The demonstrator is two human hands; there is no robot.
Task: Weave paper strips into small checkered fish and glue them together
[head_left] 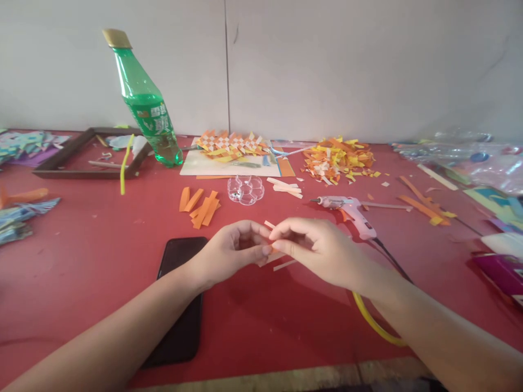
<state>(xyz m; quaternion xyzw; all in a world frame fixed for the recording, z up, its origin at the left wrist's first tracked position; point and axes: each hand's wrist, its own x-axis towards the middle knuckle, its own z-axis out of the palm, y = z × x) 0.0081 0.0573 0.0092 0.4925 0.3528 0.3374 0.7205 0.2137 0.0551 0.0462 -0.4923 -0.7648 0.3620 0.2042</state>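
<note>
My left hand [232,247] and my right hand [322,250] meet over the middle of the red table, thumbs and fingertips closed in a pinch. Between them is a small piece of orange and pale paper strips [272,259], mostly covered by the fingers. Pale strip ends poke out above and below. Beyond the hands lie loose orange paper strips [205,209], a pile of pale strips [285,188] and a clear flower-shaped tray [245,190]. A pink glue gun [347,212] rests just past my right hand.
A black phone [180,321] lies under my left forearm. At the back stand a green bottle [151,120], a dark frame [81,173], a woven orange paper piece [232,146] on a white board and a heap of folded paper [339,158]. Plastic packaging [474,163] sits at right.
</note>
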